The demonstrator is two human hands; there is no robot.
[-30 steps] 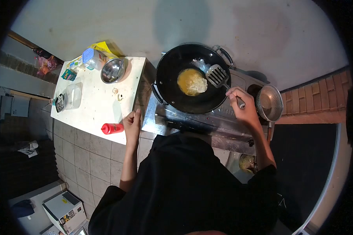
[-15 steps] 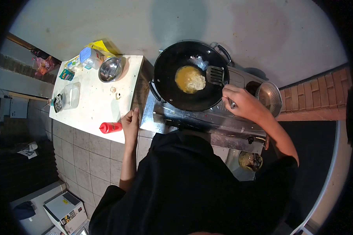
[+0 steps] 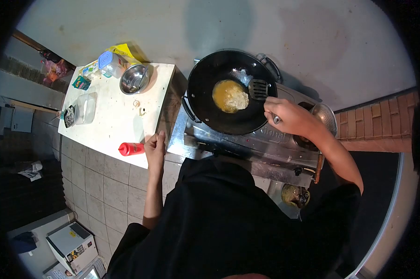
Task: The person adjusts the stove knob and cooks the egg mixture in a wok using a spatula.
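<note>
My right hand is wrapped round the handle of a slotted metal spatula, whose blade is over the right side of a black wok. Yellow egg with a whitish, puffy part on its right lies in the wok, a little left of the blade. The wok sits on a metal gas stove. Near the white table's right edge, my left hand is closed, with its thumb on top; no object shows in it. Beside it is a red squeeze bottle.
On the table are a steel bowl, a container with a blue lid, a clear plastic tray and a green packet. A metal pan is at the stove's right, and a wall rises behind.
My right hand has turned, its forearm swinging out to the right, and the spatula blade has shifted and tilted beside the egg. My left hand stays closed near the bottle.
</note>
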